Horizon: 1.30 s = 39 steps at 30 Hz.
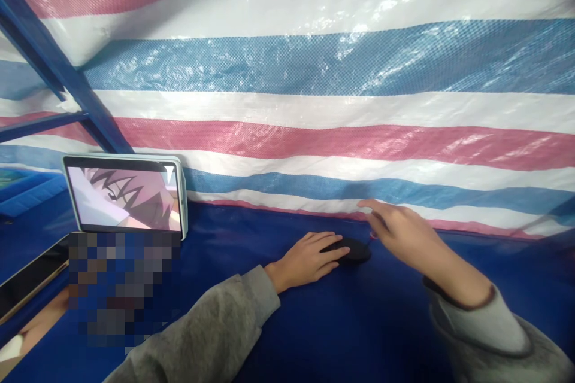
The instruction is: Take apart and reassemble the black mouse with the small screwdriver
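My left hand (309, 260) lies palm down on the blue surface, its fingers stretched out and slightly apart over a flat, dark, rounded object (357, 250). What kind of object this is does not show clearly. To its right, my right hand (398, 230) is raised a little above the surface, the index finger pointing left and the other fingers curled under. A tiny red bit (372, 235) shows at the lower fingertips, beside the dark object's right end. It is too small to name, and the curled fingers partly hide how it is held.
A tablet (126, 197) in a pale case stands at the left, playing a cartoon. A phone (36, 275) lies nearer, by another person's arm (49, 317) and a blurred patch. Striped plastic sheeting (314, 66) hangs behind the blue surface (341, 329); a blue metal frame (63, 66) rises at left.
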### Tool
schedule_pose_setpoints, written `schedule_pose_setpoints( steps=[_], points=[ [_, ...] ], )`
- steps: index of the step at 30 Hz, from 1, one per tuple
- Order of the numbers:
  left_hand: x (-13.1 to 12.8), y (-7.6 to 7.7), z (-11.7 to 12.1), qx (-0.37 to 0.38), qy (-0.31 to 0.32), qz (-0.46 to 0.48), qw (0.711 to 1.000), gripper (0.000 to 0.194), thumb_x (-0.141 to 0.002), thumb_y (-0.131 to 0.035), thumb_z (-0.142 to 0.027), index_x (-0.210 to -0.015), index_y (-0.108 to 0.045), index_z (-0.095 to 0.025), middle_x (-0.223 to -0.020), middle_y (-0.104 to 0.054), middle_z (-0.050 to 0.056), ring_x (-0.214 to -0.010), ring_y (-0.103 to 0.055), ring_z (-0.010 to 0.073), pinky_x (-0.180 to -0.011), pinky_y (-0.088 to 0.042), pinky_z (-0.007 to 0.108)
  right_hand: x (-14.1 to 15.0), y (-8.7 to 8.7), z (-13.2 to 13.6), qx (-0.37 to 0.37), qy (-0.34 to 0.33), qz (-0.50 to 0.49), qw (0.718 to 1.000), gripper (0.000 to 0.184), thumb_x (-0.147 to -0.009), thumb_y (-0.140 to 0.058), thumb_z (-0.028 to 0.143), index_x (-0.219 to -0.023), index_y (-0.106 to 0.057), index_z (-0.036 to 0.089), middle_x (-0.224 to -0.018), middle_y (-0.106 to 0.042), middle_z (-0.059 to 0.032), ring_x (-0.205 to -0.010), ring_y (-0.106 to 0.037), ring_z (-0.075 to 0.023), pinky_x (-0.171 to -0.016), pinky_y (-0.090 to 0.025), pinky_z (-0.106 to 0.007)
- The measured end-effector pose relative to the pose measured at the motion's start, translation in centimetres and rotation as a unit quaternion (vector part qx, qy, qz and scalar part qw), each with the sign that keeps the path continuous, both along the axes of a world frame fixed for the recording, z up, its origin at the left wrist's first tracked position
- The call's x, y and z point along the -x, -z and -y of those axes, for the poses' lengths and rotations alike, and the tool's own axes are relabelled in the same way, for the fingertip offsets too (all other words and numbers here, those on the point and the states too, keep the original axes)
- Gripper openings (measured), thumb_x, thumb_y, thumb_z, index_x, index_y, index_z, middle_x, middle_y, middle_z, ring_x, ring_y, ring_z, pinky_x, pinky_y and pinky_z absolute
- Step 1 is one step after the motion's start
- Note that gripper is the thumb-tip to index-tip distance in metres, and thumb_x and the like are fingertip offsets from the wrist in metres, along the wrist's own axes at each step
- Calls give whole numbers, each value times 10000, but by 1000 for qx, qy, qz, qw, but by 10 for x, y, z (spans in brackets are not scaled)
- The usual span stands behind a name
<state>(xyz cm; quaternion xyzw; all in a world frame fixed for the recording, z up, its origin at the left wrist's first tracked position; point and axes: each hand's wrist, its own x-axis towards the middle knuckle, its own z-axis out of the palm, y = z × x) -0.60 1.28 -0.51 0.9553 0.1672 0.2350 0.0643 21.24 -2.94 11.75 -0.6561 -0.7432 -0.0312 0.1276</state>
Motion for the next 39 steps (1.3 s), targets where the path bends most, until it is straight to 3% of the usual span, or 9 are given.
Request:
schedule_pose_setpoints(
  steps=[6,11,17,22,26,31,35,39],
  points=[
    [0,1,0,-7,-4,1,1000,395,-1026,-434,-332,-1414,-469,-263,-1461,-486,73,-1356,-446,219,-1065,-423,382,-2,-1,1,-12,-18,7,1000,432,-843,-425,178,-1230,-615,210,-885,-737,-49,-696,-666,-190,-621,-445,-285],
    [0,1,0,1,-3,1,1000,397,-1029,-424,-332,-1419,-465,-270,-1458,-489,81,-1352,-453,228,-1062,-429,395,-4,-1,1,-6,-10,5,1000,397,-930,-367,255,-1239,-610,196,-758,-729,-46,-602,-639,-188,-591,-428,-295],
    [0,-1,1,-2,-4,0,1000,391,-1028,-431,-332,-1409,-475,-262,-1463,-485,72,-1348,-458,229,-1057,-433,387,-2,-2,2,-10,4,32,999,464,-844,-407,142,-1261,-600,206,-1033,-726,-83,-814,-687,-221,-660,-452,-307],
    [1,-1,0,-1,0,1,1000,390,-1027,-432,-334,-1406,-478,-252,-1460,-489,71,-1351,-453,225,-1065,-427,383,-2,-4,1,12,34,38,999,411,-901,-384,208,-1247,-605,199,-874,-740,-72,-728,-676,-228,-633,-433,-316],
    [0,-1,1,1,-2,1,1000,392,-1027,-431,-334,-1411,-472,-262,-1455,-494,76,-1350,-455,225,-1063,-429,388,0,-4,3,-2,19,37,999,451,-839,-422,149,-1244,-609,212,-962,-735,-70,-747,-674,-206,-652,-432,-300],
    [0,-1,0,0,-3,-2,1000,397,-1022,-445,-328,-1411,-470,-255,-1456,-493,75,-1350,-454,230,-1064,-429,390,1,-2,3,1,25,27,999,399,-902,-388,224,-1229,-616,207,-845,-728,-58,-658,-644,-198,-621,-417,-306],
    [0,0,0,1,-2,-2,1000,397,-1029,-426,-337,-1415,-467,-256,-1464,-486,72,-1351,-451,231,-1064,-429,392,2,-1,1,-3,23,6,1000,398,-874,-419,211,-1225,-607,215,-915,-724,-62,-708,-653,-194,-622,-416,-289],
    [0,0,0,2,-2,0,1000,395,-1028,-426,-333,-1415,-468,-263,-1463,-485,78,-1351,-453,232,-1070,-425,397,3,-1,-2,8,18,-36,999,376,-914,-384,266,-1213,-606,213,-851,-719,-52,-680,-648,-193,-639,-432,-293]
  ],
)
